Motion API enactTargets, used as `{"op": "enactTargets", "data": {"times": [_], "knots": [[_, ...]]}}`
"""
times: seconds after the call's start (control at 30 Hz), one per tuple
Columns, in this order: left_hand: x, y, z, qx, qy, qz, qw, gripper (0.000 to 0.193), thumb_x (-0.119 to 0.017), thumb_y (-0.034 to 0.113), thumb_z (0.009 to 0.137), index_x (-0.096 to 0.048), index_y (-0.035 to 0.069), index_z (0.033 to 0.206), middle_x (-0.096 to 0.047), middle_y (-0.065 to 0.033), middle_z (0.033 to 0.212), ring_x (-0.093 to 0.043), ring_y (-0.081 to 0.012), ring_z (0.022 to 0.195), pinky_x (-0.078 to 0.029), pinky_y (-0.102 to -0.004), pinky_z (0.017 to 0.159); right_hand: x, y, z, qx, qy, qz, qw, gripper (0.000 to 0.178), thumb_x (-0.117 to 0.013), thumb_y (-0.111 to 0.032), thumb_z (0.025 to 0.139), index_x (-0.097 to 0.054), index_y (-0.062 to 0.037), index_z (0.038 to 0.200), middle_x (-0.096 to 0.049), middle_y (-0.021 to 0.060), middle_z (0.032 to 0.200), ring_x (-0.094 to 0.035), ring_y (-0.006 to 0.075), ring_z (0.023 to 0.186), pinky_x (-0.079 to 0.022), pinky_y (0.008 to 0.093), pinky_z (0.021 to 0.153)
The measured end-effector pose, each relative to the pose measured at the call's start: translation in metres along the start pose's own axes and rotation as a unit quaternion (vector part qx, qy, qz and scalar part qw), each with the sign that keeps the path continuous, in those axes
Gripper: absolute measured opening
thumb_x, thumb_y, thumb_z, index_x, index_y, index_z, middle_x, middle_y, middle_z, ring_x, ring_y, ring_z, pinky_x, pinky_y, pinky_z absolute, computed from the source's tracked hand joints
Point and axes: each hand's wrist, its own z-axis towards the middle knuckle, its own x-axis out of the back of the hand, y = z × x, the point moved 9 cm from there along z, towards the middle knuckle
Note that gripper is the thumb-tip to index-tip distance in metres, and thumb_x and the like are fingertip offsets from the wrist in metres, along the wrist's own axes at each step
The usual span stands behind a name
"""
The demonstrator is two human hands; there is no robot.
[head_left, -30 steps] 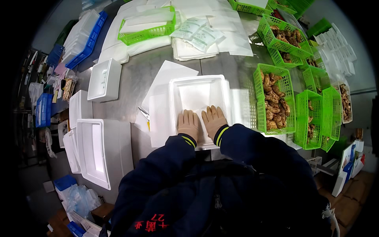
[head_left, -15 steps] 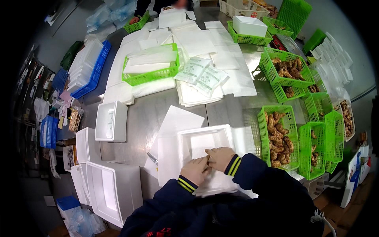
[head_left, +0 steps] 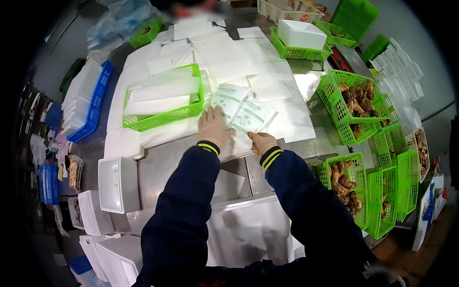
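Observation:
My left hand (head_left: 214, 126) lies spread at the lower left edge of two pale flat packets (head_left: 244, 117) with green print. They rest overlapping on a stack of white sheets. At the lower edge of the right packet, my right hand (head_left: 262, 143) has its fingers bent together, pinching at that edge. Both hands look gloved. Between my forearms stands a white foam box (head_left: 244, 204), close to my body, with white sheeting inside it. Just left of my left hand is a green basket (head_left: 162, 119) holding folded white sheets.
Green baskets of brown, knobbly pieces (head_left: 346, 186) line the right side. White foam boxes (head_left: 119, 184) stand at the left, near a blue crate (head_left: 95, 107) of white trays. Another person (head_left: 191, 9) is at the far edge. A foam box (head_left: 302, 34) sits on a basket at the back right.
Both hands have left the foam box and reached forward to the printed packets. My left hand has opened out. The whole view has shifted with my head.

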Motion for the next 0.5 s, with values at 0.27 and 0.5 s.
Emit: {"op": "enactTargets", "data": {"times": [0.27,0.5], "knots": [[-0.013,-0.022,0.051,0.016,-0.164,-0.007,0.986,0.082,-0.074,0.040,0.080,-0.040,0.004,0.145,-0.061,-0.0280,0.127,-0.064,-0.0425,0.112,-0.053,-0.0465,0.095,-0.048,-0.037,0.010,-0.063,-0.090,0.048,0.993,0.041,-0.085,-0.039,0.081,-0.055,-0.0110,0.076,-0.052,0.0005,0.061,-0.040,0.0144,0.045,-0.036,0.0311,0.042],[0.031,-0.082,0.058,0.089,0.021,-0.087,0.992,0.057,-0.064,0.024,0.085,-0.056,0.010,0.139,-0.067,-0.0301,0.113,-0.069,-0.0456,0.093,-0.056,-0.0491,0.083,0.018,-0.075,0.007,0.033,-0.060,0.075,0.995,0.039,-0.082,-0.040,0.079,-0.068,-0.0040,0.077,-0.058,0.0045,0.064,-0.043,0.0146,0.045,-0.033,0.0308,0.041]]}}
